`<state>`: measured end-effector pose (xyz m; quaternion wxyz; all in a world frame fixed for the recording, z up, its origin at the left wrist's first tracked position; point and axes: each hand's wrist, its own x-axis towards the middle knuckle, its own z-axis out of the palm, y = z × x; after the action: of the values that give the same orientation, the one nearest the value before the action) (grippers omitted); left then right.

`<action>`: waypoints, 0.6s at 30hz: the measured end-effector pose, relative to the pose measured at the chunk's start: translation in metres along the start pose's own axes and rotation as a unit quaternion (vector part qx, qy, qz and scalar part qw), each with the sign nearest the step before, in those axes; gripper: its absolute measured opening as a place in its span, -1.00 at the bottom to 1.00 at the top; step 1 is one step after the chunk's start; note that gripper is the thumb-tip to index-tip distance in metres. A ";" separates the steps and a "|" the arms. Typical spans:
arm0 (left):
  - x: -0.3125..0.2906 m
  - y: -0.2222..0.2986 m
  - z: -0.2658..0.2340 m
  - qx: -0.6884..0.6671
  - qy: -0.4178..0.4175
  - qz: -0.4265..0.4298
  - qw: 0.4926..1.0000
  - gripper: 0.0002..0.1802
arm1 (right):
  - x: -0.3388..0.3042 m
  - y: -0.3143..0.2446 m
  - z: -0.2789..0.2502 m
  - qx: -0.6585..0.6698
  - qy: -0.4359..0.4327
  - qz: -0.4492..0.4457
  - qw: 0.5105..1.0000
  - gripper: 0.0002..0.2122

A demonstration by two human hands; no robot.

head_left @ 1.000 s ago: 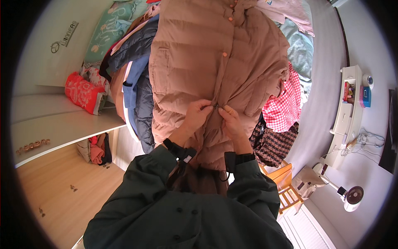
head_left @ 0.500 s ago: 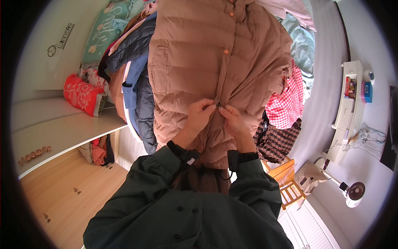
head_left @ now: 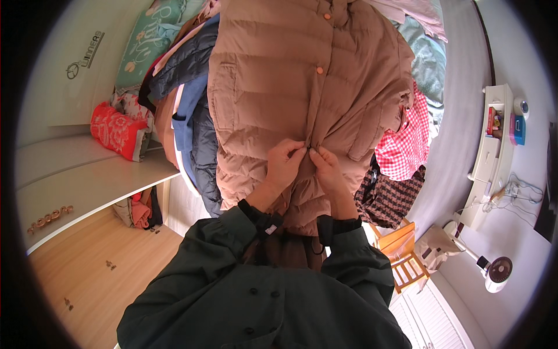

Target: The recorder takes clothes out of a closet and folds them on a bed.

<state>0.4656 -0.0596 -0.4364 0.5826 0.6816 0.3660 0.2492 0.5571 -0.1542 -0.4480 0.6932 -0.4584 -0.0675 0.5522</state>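
Note:
A long brown quilted coat lies spread in front of me, with orange-brown buttons down its front. Both my hands meet at the front opening, low on the coat. My left hand pinches the left side of the opening between thumb and fingers. Close beside it, my right hand pinches the other edge. A small dark fastener shows between the fingertips; whether it is a zip end or a snap I cannot tell. Below the hands the lower coat is bunched in folds.
Dark blue padded jackets lie left of the coat, with a red patterned bundle beyond. A red checked cloth and a brown checked garment lie to the right. A wooden chair and a fan stand lower right.
Both hands keep their pinch on the coat's opening, the fingertips shifting only slightly. The whole view has moved a little; the coat otherwise lies the same.

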 end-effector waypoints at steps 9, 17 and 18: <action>-0.013 0.013 0.001 0.003 -0.020 -0.006 1.000 -0.82 | 0.002 0.014 0.005 -0.132 0.067 -0.071 0.986 -0.84; -0.010 -0.007 -0.019 -0.036 -0.095 -0.041 0.994 -0.78 | -0.011 0.010 0.004 -0.412 0.099 -0.127 0.897 -0.85; 0.005 0.000 -0.031 0.054 -0.172 -0.009 0.984 -0.76 | -0.015 0.008 0.001 -0.429 0.049 -0.113 0.895 -0.85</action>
<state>0.4448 -0.0361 -0.4303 0.6015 0.7414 0.2791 0.1034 0.5452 -0.1665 -0.4475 0.4891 -0.7272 -0.3150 0.3643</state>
